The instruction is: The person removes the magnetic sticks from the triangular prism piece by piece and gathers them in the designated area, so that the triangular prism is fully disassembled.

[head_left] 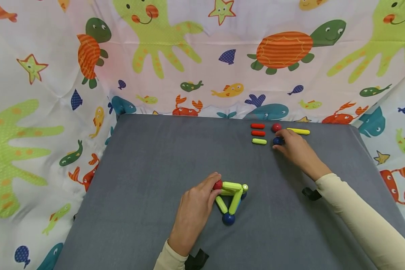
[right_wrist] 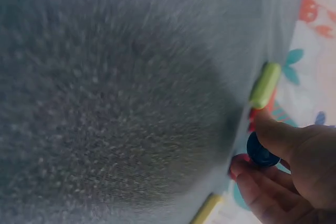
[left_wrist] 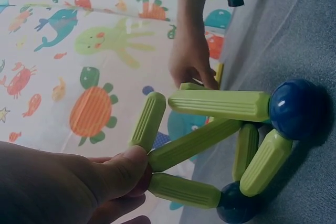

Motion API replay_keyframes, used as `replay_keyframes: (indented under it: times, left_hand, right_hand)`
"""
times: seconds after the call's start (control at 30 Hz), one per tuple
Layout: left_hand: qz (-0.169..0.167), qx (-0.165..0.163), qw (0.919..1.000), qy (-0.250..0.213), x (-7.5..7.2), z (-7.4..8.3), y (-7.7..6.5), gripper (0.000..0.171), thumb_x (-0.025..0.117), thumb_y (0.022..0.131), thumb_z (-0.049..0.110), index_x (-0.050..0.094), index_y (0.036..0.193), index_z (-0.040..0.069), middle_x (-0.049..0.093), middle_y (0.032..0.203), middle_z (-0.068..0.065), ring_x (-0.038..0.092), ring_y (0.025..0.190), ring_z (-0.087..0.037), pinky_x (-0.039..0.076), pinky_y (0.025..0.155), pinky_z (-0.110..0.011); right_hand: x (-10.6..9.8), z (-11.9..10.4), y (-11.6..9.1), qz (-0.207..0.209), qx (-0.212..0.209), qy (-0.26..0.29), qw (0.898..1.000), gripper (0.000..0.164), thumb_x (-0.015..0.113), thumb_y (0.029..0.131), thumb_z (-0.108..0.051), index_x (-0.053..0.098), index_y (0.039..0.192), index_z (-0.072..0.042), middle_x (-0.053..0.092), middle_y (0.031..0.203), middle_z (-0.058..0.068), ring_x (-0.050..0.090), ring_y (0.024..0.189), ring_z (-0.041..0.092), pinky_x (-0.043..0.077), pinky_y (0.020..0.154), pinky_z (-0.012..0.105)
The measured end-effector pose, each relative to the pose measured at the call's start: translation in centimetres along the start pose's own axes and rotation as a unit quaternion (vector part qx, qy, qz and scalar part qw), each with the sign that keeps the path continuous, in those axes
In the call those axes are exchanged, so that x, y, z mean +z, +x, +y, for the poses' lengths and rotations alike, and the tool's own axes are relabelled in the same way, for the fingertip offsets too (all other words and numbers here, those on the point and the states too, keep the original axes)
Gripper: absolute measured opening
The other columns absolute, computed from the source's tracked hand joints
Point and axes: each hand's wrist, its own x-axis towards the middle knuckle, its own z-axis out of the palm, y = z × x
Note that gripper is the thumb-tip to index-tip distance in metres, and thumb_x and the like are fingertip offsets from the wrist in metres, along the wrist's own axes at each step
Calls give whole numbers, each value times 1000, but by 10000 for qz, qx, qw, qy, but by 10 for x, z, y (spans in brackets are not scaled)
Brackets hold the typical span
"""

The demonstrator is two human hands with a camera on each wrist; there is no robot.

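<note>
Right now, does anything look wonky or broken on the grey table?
Beside the left hand, ridged, light-green rods have bare ends at one upper corner. That looks odd: no ball shows there, though shiny, round blue balls join rods below. Nothing looks broken.

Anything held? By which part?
Left hand: green-rod frame, by its red corner ball. Right hand: loose blue ball, apparently pinched by its sides.
</note>
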Motion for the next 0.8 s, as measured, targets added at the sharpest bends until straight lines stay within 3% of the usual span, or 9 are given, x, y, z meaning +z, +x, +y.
replay_keyframes:
  times: [0.3,0.8]
  left_hand:
    - [11,11,10000,-21,0,-1,1,46,79,97,19,68,141,13,69,142,-3,74,115,-22,63,86,-36]
    - [-56,-46,10000,-47,-1,-1,1,44,76,98,19,68,142,15,68,143,-2,74,116,-21,63,86,-36]
  right_hand:
    - [9,18,19,-86,143,-209,9996,43,82,95,-13,59,125,6,63,115,29,65,102,43,54,93,62]
    - [9,19,19,-138,206,-174,9995,44,82,95,-12,58,128,5,61,119,30,63,104,45,52,96,65]
